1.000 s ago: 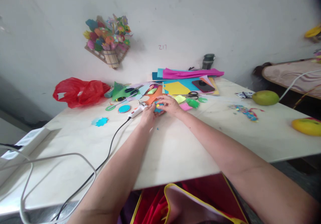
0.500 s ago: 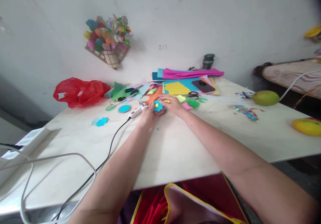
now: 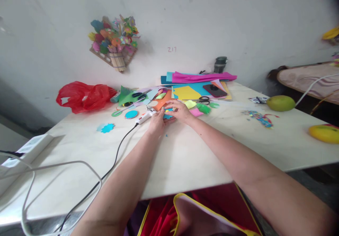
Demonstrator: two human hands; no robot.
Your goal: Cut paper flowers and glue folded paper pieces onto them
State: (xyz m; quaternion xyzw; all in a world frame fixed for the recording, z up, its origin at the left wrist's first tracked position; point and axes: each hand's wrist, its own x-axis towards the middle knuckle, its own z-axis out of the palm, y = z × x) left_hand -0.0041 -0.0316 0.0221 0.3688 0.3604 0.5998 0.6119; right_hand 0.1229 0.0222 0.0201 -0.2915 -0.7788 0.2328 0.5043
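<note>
A small blue flower with a yellow centre (image 3: 167, 115) is between my two hands near the middle of the table. My left hand (image 3: 158, 122) is closed round its left and lower side. The fingers of my right hand (image 3: 180, 111) reach over the flower from the right and are pressed together at its top, covering part of it. Whether they pinch a small piece is too small to tell. Just left of my left hand lies a white glue gun (image 3: 145, 116) with a black cord.
Blue disc (image 3: 131, 114) and blue scalloped piece (image 3: 107, 128) lie left. Behind are scissors (image 3: 203, 100), a phone (image 3: 215, 90), coloured sheets (image 3: 185, 92) and a red bag (image 3: 84, 96). At the right are a green mango (image 3: 280, 103) and a power strip (image 3: 26, 151) far left.
My right hand has moved left and over the flower, and now hides more of it. My left hand still holds the flower in nearly the same place.
</note>
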